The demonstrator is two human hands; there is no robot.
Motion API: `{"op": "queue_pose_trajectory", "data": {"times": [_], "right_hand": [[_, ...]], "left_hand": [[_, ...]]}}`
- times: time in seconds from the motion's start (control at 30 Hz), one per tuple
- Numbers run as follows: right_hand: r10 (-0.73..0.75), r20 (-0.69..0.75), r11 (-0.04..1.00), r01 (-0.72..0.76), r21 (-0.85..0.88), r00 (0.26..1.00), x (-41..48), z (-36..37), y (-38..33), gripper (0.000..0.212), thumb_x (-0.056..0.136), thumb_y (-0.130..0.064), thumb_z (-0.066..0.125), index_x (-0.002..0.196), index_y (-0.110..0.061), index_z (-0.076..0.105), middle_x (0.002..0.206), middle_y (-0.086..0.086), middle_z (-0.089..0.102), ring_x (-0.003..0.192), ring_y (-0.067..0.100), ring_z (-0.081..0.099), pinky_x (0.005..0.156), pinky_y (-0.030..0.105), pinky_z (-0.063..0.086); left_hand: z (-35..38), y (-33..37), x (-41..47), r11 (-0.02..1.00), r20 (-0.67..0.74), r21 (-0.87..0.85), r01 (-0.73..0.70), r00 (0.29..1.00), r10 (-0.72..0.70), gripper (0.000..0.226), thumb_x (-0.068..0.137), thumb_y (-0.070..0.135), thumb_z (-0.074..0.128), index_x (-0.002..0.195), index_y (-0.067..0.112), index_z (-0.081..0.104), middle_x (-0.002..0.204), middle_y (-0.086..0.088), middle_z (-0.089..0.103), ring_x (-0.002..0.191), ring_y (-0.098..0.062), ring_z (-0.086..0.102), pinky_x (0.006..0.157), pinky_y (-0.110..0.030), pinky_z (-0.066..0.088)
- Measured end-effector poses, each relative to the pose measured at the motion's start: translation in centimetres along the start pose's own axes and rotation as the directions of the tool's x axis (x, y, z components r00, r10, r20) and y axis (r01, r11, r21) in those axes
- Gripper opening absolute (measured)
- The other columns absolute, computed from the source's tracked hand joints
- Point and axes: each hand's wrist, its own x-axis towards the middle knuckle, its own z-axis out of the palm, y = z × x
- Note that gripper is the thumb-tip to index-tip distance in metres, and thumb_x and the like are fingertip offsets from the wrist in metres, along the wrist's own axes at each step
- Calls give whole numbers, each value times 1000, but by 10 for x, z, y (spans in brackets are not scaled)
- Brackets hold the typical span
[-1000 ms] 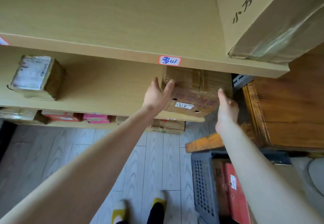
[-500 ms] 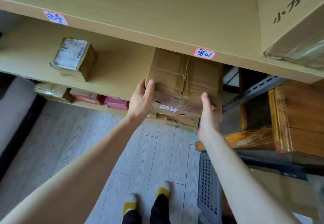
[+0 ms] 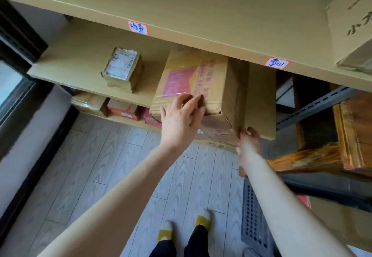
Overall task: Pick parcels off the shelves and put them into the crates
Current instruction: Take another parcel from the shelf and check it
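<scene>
Now the right hand grips the box at its lower right corner, fingers curled round the edge, while the left hand lies nearly flat, fingers spread on the pink-printed face. Half a second ago both hands clasped its sides; since then the box has tipped pink face up and juts over the shelf edge at frame centre. It looks nearly free, so a swing down to the crate at lower right likely follows
</scene>
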Motion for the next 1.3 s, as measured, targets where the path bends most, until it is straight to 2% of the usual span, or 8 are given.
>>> {"op": "queue_pose_trajectory", "data": {"times": [0.1, 0.23, 0.33, 0.57, 0.7, 0.9, 1.1, 1.3], "right_hand": [[-126, -10, 990, 125, -62, 992, -8, -3, -21, 49, 88, -48, 51, 125, -17, 54, 121, 3, 57, 115, 27, 52, 102, 43, 41], [-19, 193, 999, 27, -40, 981, -17, -5, -37, 105, 47, -86, 54, 133, -25, 44, 136, -2, 51, 123, 24, 49, 106, 51, 37], [-46, 276, 998, 56, -29, 960, -18, -6, -27, 50, 70, -65, 64, 108, -33, 55, 130, -3, 57, 119, 20, 53, 105, 48, 40], [68, 364, 896, -217, 387, 929, -3, -20, -6, 25, 91, -45, 51, 97, -22, 60, 109, 5, 66, 111, 25, 61, 102, 42, 45], [186, 360, 825, -344, 448, 914, 17, -17, 14, 36, 94, -40, 45, 121, -21, 58, 128, 8, 60, 117, 31, 57, 98, 49, 46], [281, 131, 945, -298, 137, 951, 29, -25, 22, 43, 91, -40, 53, 127, -17, 51, 123, 3, 56, 112, 30, 56, 79, 44, 52], [183, 106, 983, -180, -39, 977, 30, -33, 29, 16, 91, -20, 50, 102, -12, 59, 103, 8, 60, 82, 23, 52, 80, 41, 50], [222, 164, 961, -244, 133, 961, 27, -34, 44, 32, 84, -47, 59, 65, -22, 51, 52, -6, 40, 38, 11, 33, 37, 15, 25]], "left_hand": [[0, -9, 11, 989, -85, -90, 119, 988, -127, 46, 86, 43, 44, 84, 6, 71, 94, -14, 66, 93, -33, 59, 85, -38, 46], [-9, -29, 28, 881, 71, -168, 442, 897, -437, 42, 81, 38, 68, 112, 11, 58, 118, -10, 53, 103, -22, 52, 73, -14, 45], [-15, -33, 36, 727, 255, -359, 585, 811, -526, 51, 78, 40, 71, 117, 15, 50, 103, 4, 49, 96, -13, 48, 55, -12, 39], [-22, -20, 17, 887, -161, -428, 176, 950, -266, 46, 95, 29, 48, 55, 12, 35, 56, 5, 33, 57, -8, 33, 56, -23, 28], [-18, -13, 1, 961, -264, -266, -76, 965, 3, 31, 89, 28, 52, 81, 2, 65, 74, 3, 59, 73, -5, 52, 68, -12, 37], [-17, -36, 8, 822, 143, -158, 546, 837, -528, 115, 43, 80, 59, 133, 11, 37, 139, -7, 42, 132, -23, 38, 110, -48, 29], [-8, -54, 4, 657, 306, -355, 665, 747, -591, 34, 75, 46, 71, 65, 19, 52, 69, 6, 58, 67, -8, 54, 58, -18, 38], [2, -55, -9, 623, 407, -376, 686, 726, -554, 36, 73, 48, 73, 83, 16, 60, 78, 4, 58, 73, -12, 56, 57, -23, 44]]}}
